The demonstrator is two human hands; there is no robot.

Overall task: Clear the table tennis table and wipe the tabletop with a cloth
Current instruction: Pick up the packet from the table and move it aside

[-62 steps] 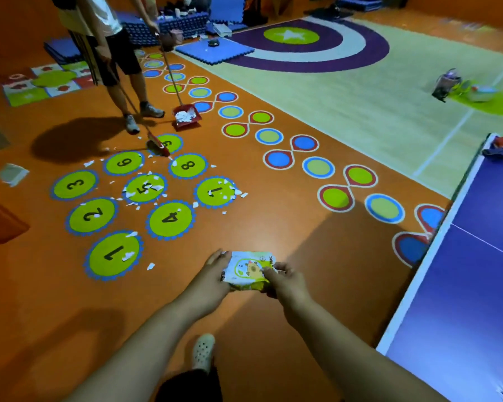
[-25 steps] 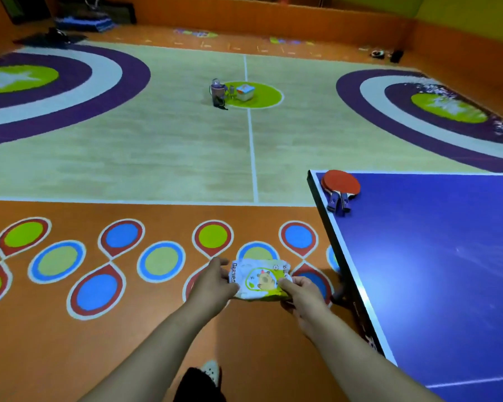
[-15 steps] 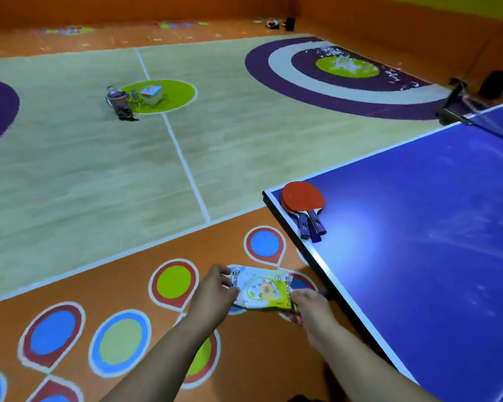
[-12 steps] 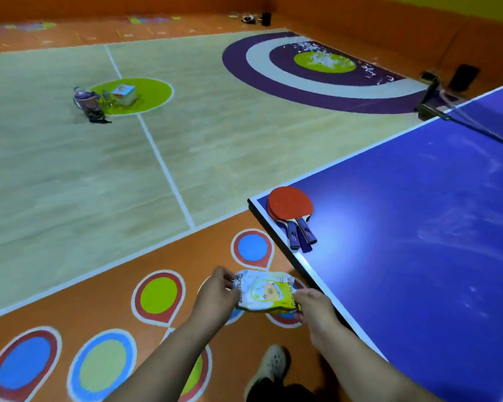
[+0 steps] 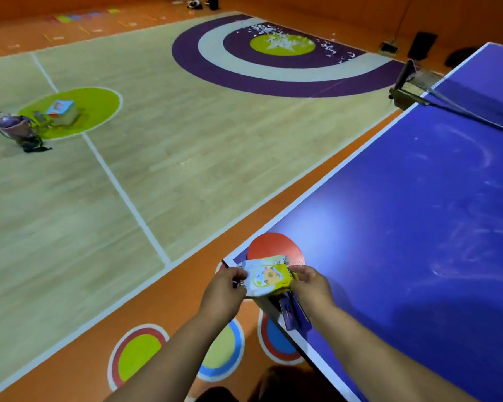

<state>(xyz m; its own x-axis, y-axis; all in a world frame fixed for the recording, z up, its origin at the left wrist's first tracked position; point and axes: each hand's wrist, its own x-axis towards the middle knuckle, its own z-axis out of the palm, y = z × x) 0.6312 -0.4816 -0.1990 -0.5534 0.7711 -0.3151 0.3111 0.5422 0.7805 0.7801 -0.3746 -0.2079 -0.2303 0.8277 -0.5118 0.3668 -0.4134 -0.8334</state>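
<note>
On your far left, a purple bag [image 5: 18, 132] lies beside a box [image 5: 61, 110] on the green floor circle [image 5: 99, 105]. Paper scraps [image 5: 261, 29] litter the purple rings [image 5: 203, 74] ahead of you.

Wood-look floor [image 5: 201, 158] (purple rings [image 5: 273, 87]) meets orange walls [image 5: 331, 10].

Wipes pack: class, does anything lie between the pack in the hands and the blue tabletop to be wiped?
Yes: paddles lie on the near corner of the tabletop, partly hidden behind the wipes pack that the left hand and right hand hold. They probably need clearing first. Elsewhere the visible surface shows only pale smears.
</note>
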